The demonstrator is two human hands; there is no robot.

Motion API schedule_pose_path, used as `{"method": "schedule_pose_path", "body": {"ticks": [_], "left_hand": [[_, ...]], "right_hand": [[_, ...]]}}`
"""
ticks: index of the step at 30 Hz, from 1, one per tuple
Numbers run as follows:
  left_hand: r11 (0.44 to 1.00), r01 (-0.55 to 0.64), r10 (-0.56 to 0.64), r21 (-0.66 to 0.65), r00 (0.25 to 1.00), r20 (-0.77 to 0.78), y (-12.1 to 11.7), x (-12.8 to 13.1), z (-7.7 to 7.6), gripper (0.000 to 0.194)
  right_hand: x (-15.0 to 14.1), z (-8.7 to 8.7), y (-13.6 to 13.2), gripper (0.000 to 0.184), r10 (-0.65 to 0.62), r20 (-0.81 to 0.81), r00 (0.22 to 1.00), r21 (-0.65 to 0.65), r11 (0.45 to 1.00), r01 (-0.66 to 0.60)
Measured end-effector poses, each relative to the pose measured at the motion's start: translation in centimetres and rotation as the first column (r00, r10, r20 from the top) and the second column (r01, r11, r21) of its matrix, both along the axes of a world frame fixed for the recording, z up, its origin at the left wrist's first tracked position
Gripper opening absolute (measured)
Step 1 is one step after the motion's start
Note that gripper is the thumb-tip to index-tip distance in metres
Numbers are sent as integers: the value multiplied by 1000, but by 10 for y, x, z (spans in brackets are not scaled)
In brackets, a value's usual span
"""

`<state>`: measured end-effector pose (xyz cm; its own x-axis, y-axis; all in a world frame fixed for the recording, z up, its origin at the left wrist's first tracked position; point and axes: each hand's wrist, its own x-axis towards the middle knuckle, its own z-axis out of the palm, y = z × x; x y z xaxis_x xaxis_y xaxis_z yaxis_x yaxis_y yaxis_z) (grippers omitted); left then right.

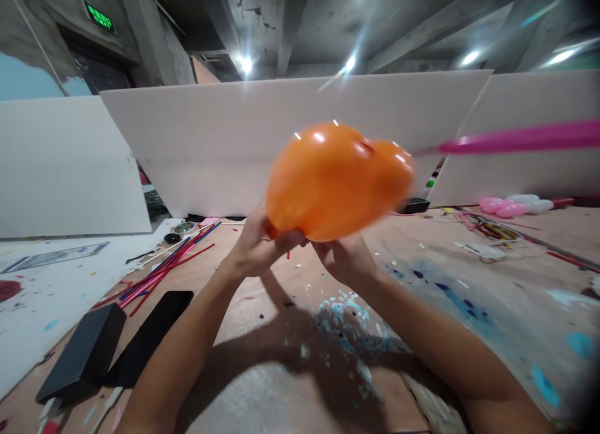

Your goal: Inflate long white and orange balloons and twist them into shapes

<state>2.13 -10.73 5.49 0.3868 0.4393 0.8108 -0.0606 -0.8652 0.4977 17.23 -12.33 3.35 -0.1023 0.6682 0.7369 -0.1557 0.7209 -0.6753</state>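
Observation:
A shiny orange balloon point(323, 184) with bulging lobes is held up in front of me, a little blurred on its right side. My left hand point(265, 243) is closed on its lower left, with the thumb along the underside. My right hand point(344, 256) grips it from below; its fingertips are partly hidden behind the balloon. A long magenta balloon point(520, 139) reaches in from the right edge, its thin tip close to the orange one. Whether the two are joined I cannot tell.
Red, blue and pink sticks point(159, 268) lie on the paint-spattered table to the left, near a black box point(84, 353) and a flat black object point(152, 337). Pink and white balloons point(509, 206) sit at the far right. White panels point(210, 146) stand behind.

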Motion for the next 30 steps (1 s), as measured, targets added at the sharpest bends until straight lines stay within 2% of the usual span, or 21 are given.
{"method": "schedule_pose_path", "body": {"ticks": [2,3,5,7,9,11,13,15,17,19,21,23,25,28,30], "left_hand": [[981,138,-142,-133,990,-23,2,1,1,46],[975,146,-146,-165,989,10,4,2,-1,45],[988,34,-17,-149,993,114,6,5,-4,43],[992,-117,123,-49,978,166,6,8,-7,40],[961,-245,225,126,962,155,2,10,-8,33],[897,-305,289,319,952,97,-6,13,-8,39],[843,-300,323,447,946,26,-13,16,-7,54],[830,-310,357,464,934,-16,-16,17,-6,68],[834,-350,378,426,926,21,-14,17,-7,66],[855,-361,354,372,931,90,-10,16,-7,53],[894,-339,304,293,939,160,-6,15,-8,37],[944,-284,246,169,945,214,-3,15,-7,28],[984,-169,152,62,963,221,-1,12,-6,28],[1000,30,-29,-4,990,136,3,2,-3,34],[995,99,-96,-27,993,73,6,-6,-1,43]], "right_hand": [[1,2,-1,31,24,-5,1000,-2,1000,-24],[0,2,-3,29,13,-7,1000,11,1000,-13],[-1,0,-6,25,-54,-14,998,51,997,55],[-1,-3,-6,22,-140,-27,990,81,987,142],[1,-7,-4,20,-248,-36,968,96,963,250],[5,-11,1,20,-354,-25,935,111,929,354],[10,-15,5,19,-438,23,899,165,888,429],[12,-19,6,15,-490,62,870,267,848,459],[11,-22,5,9,-516,34,856,345,810,474],[7,-21,1,10,-495,-8,869,350,812,466],[2,-17,-2,12,-427,-25,904,281,865,416],[-1,-12,-2,14,-308,-36,951,173,935,310],[-1,-7,0,17,-183,-68,981,75,979,188],[0,-5,3,17,-32,-78,996,9,999,32],[0,-7,0,13,-28,-44,999,41,999,30]]}}
